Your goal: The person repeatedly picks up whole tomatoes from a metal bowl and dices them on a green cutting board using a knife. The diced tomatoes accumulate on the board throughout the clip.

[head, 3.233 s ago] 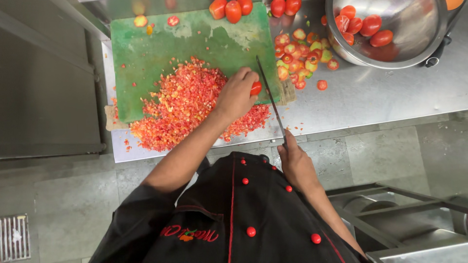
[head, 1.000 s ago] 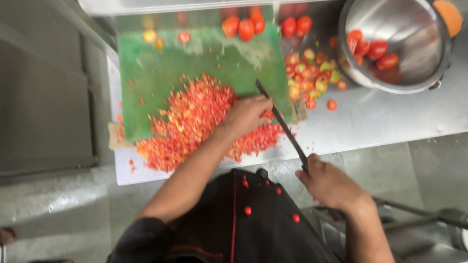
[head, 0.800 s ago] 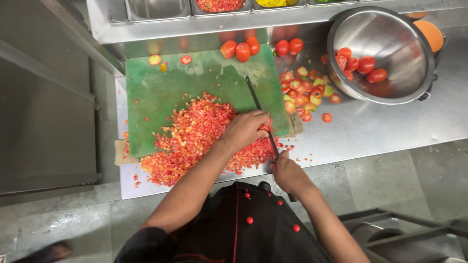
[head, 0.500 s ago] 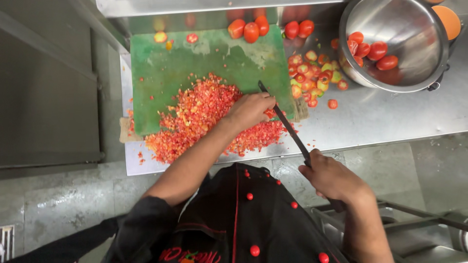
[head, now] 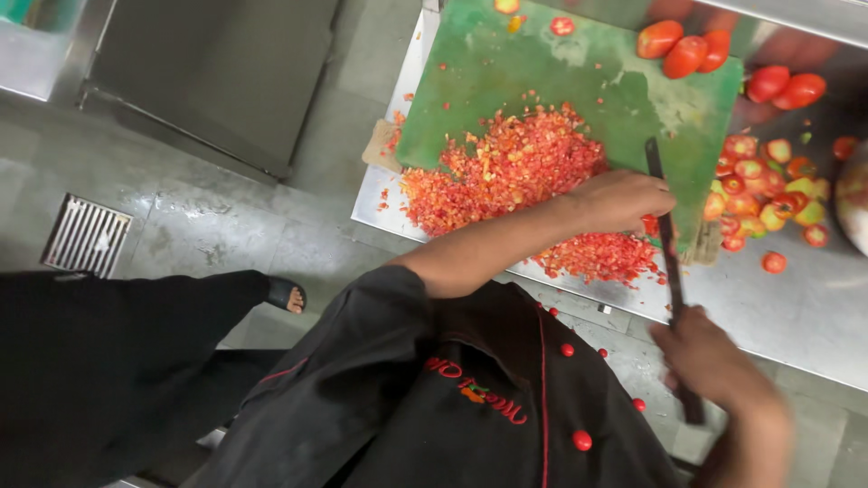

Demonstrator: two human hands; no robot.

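Observation:
My left hand (head: 624, 199) rests curled on the near right part of a green cutting board (head: 551, 68), pressing a piece of tomato next to a broad pile of chopped tomato (head: 515, 172). My right hand (head: 710, 361) is below the counter edge, gripping the handle of a long dark knife (head: 665, 230). The blade runs up past my left fingers onto the board. Whole tomatoes (head: 687, 50) lie at the board's far right corner.
Cut tomato pieces (head: 768, 185) lie on the steel counter (head: 796, 307) right of the board. A steel bowl's edge (head: 852, 194) shows at far right. A floor drain grate (head: 86, 235) sits at left. Another person's dark trouser leg and sandalled foot (head: 285, 294) stand close by.
The view has swung left and down, showing the floor, the drain and another person's leg. My left hand stays by the pile and my right keeps hold of the knife.

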